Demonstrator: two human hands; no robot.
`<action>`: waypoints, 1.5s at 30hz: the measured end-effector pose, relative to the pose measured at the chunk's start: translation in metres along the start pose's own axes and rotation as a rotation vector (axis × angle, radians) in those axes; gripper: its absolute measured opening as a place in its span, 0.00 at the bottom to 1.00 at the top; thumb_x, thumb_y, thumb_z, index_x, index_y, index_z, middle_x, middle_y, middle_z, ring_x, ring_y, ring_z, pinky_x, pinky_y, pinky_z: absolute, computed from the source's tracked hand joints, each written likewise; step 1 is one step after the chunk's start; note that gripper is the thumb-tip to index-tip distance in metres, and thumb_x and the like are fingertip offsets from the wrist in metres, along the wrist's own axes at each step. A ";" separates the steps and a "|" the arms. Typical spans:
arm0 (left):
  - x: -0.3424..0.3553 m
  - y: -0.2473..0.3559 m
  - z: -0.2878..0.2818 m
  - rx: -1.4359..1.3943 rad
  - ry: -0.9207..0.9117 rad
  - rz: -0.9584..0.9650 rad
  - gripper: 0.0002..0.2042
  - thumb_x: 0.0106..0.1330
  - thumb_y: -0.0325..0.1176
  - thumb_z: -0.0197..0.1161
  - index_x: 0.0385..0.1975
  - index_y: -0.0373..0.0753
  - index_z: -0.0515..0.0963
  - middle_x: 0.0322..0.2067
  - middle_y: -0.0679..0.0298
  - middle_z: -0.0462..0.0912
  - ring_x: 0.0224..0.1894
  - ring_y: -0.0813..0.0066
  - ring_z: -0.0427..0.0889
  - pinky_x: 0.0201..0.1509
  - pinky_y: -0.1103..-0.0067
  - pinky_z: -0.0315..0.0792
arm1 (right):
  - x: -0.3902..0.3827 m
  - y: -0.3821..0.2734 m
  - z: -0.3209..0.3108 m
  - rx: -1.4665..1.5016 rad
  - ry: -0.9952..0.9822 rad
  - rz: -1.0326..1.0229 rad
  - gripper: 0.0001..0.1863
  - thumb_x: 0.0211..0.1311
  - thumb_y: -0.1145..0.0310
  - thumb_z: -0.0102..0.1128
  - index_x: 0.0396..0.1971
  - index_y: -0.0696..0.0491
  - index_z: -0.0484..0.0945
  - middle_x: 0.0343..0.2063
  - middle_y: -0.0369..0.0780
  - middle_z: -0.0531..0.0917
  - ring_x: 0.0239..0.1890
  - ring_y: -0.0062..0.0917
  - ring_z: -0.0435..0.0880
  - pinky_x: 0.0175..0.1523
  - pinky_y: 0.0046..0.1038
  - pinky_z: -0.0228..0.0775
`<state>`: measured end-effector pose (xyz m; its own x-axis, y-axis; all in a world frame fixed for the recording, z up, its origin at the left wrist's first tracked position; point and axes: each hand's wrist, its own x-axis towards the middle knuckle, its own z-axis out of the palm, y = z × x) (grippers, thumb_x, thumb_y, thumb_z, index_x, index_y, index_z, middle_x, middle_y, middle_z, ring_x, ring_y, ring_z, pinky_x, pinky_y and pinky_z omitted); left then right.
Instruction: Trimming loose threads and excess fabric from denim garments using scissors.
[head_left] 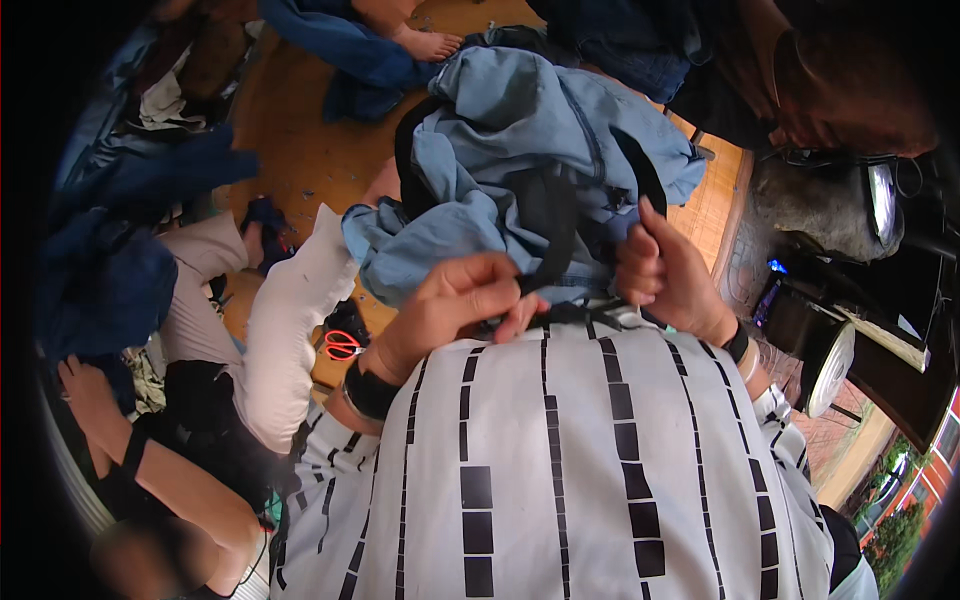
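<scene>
White top with black block stripes [520, 450], the wearer's own, is filling the lower middle of the view. Wooden surface [300, 140] is stretching out beyond it, with small scraps lying about.

Light-blue denim garment [510, 110] is lying bunched just past the 2 hands, upper middle, its folds spilling both ways over the wood. Dark-blue denim [105, 295] is heaping up at far left. Near it a co-worker's forearm [185, 475] is reaching upward, a black band circling the wrist. A pale cream cloth shape [285, 340] is curving between co-worker and wearer.

Left hand [465, 295] is working close to the top's front, at the near edge of the light-blue garment; its grip is pinching a black strip [562, 230] between thumb and forefinger. Right hand [665, 262] is standing thumb-up by the garment's right side, fingers curling in; its grip is pinching a black length too, which is running up over the denim. Whether both lengths are belonging to 1 strip, I cannot tell; folds are hiding the middle.

Bare foot [428, 44] of another person is resting at top. Black wristbands [739, 342] are circling both wearer's wrists. Orange-red scissors handles [342, 346] are showing left of the left hand, well clear of its fingers.
</scene>
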<state>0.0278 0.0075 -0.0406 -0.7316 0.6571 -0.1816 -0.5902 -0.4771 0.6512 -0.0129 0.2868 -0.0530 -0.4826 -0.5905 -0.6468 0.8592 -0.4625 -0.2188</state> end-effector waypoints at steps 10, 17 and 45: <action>0.019 -0.015 0.001 -0.082 0.233 -0.064 0.12 0.73 0.36 0.54 0.33 0.34 0.76 0.19 0.70 0.70 0.26 0.82 0.70 0.48 0.78 0.71 | -0.015 -0.003 0.021 -0.445 0.069 -0.356 0.29 0.76 0.47 0.38 0.17 0.51 0.67 0.11 0.30 0.59 0.13 0.16 0.54 0.22 0.20 0.48; 0.042 -0.007 0.014 0.415 0.141 -0.189 0.08 0.67 0.31 0.55 0.33 0.34 0.79 0.22 0.73 0.70 0.25 0.86 0.66 0.32 0.84 0.59 | 0.025 -0.008 0.082 -1.228 -0.085 -0.613 0.28 0.78 0.54 0.37 0.43 0.63 0.81 0.33 0.43 0.86 0.39 0.24 0.83 0.51 0.23 0.70; 0.029 -0.008 0.018 0.595 0.279 -0.118 0.30 0.61 0.18 0.61 0.60 0.36 0.53 0.34 0.65 0.79 0.35 0.85 0.77 0.39 0.86 0.70 | 0.007 0.036 0.034 -1.080 0.263 -0.688 0.11 0.57 0.74 0.70 0.36 0.60 0.76 0.27 0.37 0.81 0.34 0.14 0.80 0.37 0.20 0.73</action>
<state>0.0170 0.0410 -0.0380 -0.7817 0.4715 -0.4083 -0.4412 0.0449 0.8963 0.0084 0.2437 -0.0406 -0.9331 -0.2441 -0.2641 0.2127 0.2176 -0.9526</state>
